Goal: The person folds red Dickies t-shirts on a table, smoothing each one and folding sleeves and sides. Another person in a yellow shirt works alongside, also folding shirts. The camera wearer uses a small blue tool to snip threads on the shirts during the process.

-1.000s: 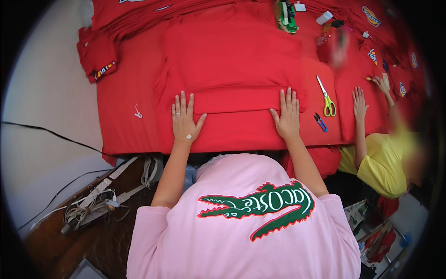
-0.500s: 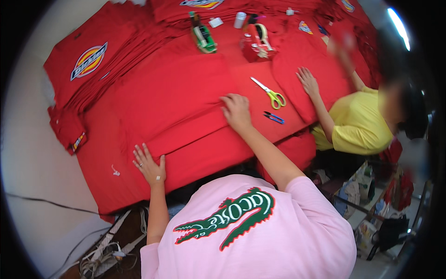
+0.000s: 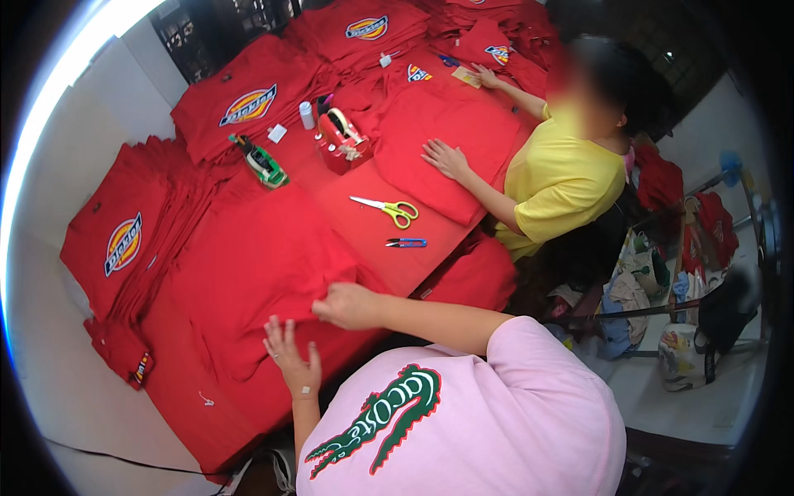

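In front of me a plain red shirt point(image 3: 256, 256) lies spread over the red-covered table, rumpled along its near edge. My right hand point(image 3: 351, 306) is closed on that near edge and bunches the cloth. Beside it, my left hand point(image 3: 289, 357) rests at the same edge with its fingers spread, holding nothing. Yellow-handled scissors point(image 3: 393, 210) and small blue thread snips point(image 3: 407, 243) lie just beyond my right hand.
A co-worker in yellow point(image 3: 566, 174) rests their hands on another red shirt point(image 3: 438, 132). Tape dispensers, one green point(image 3: 263, 164) and one red point(image 3: 337, 149), stand mid-table near a white bottle point(image 3: 307, 116). Stacked red shirts point(image 3: 103, 219) line the left and far sides.
My right hand has gone from lying on the shirt to gripping its near edge, and that edge is now rumpled. My hands are closer together. The view has turned toward the right.
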A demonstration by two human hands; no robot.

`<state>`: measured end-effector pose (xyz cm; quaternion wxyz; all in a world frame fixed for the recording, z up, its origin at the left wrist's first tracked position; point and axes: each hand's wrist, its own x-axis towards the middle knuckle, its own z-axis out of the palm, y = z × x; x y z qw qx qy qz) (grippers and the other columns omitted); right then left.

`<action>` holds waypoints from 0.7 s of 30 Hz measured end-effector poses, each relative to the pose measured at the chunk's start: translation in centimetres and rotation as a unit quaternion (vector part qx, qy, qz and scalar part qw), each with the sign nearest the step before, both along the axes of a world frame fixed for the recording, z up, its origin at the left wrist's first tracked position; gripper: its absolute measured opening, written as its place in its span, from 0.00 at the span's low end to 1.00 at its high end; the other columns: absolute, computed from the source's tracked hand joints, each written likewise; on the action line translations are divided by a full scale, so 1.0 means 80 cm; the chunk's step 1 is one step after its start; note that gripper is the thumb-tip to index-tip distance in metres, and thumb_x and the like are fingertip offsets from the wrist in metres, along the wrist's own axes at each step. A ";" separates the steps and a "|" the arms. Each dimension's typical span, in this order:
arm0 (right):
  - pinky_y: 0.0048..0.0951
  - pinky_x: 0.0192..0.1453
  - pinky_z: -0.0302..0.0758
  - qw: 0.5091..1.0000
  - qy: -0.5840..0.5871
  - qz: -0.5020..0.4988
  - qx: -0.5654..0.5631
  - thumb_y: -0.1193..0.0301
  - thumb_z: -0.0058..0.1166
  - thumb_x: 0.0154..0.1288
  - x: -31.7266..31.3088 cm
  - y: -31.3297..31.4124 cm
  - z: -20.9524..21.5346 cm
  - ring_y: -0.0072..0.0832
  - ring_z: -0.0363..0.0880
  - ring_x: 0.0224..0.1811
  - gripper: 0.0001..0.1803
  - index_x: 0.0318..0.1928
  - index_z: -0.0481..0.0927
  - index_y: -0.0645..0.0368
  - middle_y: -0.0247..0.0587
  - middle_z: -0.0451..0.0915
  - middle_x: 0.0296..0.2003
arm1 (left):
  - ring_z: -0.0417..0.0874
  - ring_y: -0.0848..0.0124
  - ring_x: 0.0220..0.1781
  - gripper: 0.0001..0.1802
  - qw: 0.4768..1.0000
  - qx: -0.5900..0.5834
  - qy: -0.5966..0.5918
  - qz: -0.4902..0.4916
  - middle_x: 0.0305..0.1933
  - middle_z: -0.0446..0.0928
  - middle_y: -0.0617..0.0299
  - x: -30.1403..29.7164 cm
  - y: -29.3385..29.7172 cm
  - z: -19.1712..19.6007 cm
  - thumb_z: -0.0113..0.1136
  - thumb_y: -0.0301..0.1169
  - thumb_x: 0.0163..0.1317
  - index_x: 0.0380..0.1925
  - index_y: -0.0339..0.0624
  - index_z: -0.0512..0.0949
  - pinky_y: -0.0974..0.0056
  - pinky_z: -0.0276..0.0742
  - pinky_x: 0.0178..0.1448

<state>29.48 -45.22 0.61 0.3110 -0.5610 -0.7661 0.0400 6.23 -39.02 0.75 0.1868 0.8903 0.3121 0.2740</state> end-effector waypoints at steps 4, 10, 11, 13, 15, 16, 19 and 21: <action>0.53 0.33 0.77 0.988 0.002 -0.001 -0.156 0.60 0.57 0.73 -0.006 -0.064 0.003 0.50 0.83 0.27 0.12 0.42 0.73 0.54 0.46 0.81 0.23 | 0.82 0.57 0.57 0.23 0.969 -0.018 0.159 -0.190 0.50 0.81 0.53 0.007 -0.007 0.005 0.65 0.25 0.56 0.54 0.42 0.81 0.41 0.58 0.82; 0.49 0.38 0.83 0.943 -0.043 -0.080 -0.319 0.57 0.59 0.71 0.016 -0.124 -0.064 0.47 0.88 0.34 0.16 0.50 0.78 0.54 0.45 0.84 0.29 | 0.80 0.51 0.57 0.26 0.975 -0.096 0.142 -0.139 0.54 0.79 0.49 -0.035 -0.044 -0.049 0.67 0.33 0.67 0.65 0.43 0.79 0.50 0.72 0.66; 0.48 0.44 0.83 0.964 -0.034 -0.075 -0.251 0.58 0.62 0.69 0.002 -0.118 -0.062 0.44 0.89 0.42 0.22 0.57 0.78 0.55 0.46 0.86 0.42 | 0.80 0.52 0.56 0.31 0.975 -0.162 0.116 -0.098 0.58 0.78 0.48 -0.054 -0.044 -0.075 0.65 0.32 0.68 0.71 0.43 0.73 0.50 0.72 0.66; 0.45 0.63 0.75 0.987 -0.079 -0.063 -0.122 0.61 0.66 0.62 -0.018 -0.094 -0.043 0.40 0.78 0.62 0.35 0.68 0.72 0.55 0.46 0.77 0.57 | 0.81 0.53 0.55 0.38 0.964 -0.255 0.074 -0.023 0.67 0.73 0.46 -0.053 -0.043 -0.091 0.64 0.31 0.69 0.78 0.43 0.63 0.50 0.72 0.66; 0.45 0.63 0.72 0.975 -0.137 -0.112 0.135 0.66 0.64 0.61 -0.024 -0.078 -0.044 0.38 0.76 0.61 0.28 0.61 0.77 0.56 0.44 0.78 0.53 | 0.82 0.53 0.55 0.44 0.951 -0.303 0.032 0.054 0.76 0.66 0.45 -0.026 -0.062 -0.063 0.63 0.29 0.68 0.82 0.44 0.55 0.49 0.72 0.66; 0.45 0.63 0.72 0.985 -0.115 -0.121 0.044 0.65 0.64 0.60 -0.029 -0.072 -0.050 0.39 0.76 0.61 0.26 0.60 0.78 0.56 0.44 0.79 0.53 | 0.81 0.52 0.58 0.45 0.954 -0.293 0.041 0.045 0.79 0.62 0.45 -0.015 -0.065 -0.052 0.64 0.29 0.67 0.82 0.44 0.54 0.48 0.71 0.67; 0.48 0.59 0.74 0.971 -0.067 -0.169 -0.153 0.64 0.62 0.63 -0.039 -0.031 -0.116 0.40 0.82 0.55 0.18 0.52 0.83 0.55 0.45 0.84 0.47 | 0.77 0.51 0.67 0.48 0.976 -0.203 0.073 0.039 0.85 0.52 0.46 0.026 -0.065 -0.031 0.66 0.28 0.64 0.82 0.45 0.54 0.43 0.68 0.71; 0.48 0.56 0.76 0.969 -0.002 -0.165 -0.186 0.64 0.60 0.66 -0.043 -0.004 -0.098 0.42 0.84 0.49 0.15 0.49 0.83 0.57 0.47 0.86 0.43 | 0.74 0.50 0.73 0.48 0.986 -0.068 0.122 0.089 0.86 0.50 0.46 0.030 -0.054 -0.036 0.68 0.28 0.61 0.81 0.46 0.57 0.39 0.65 0.74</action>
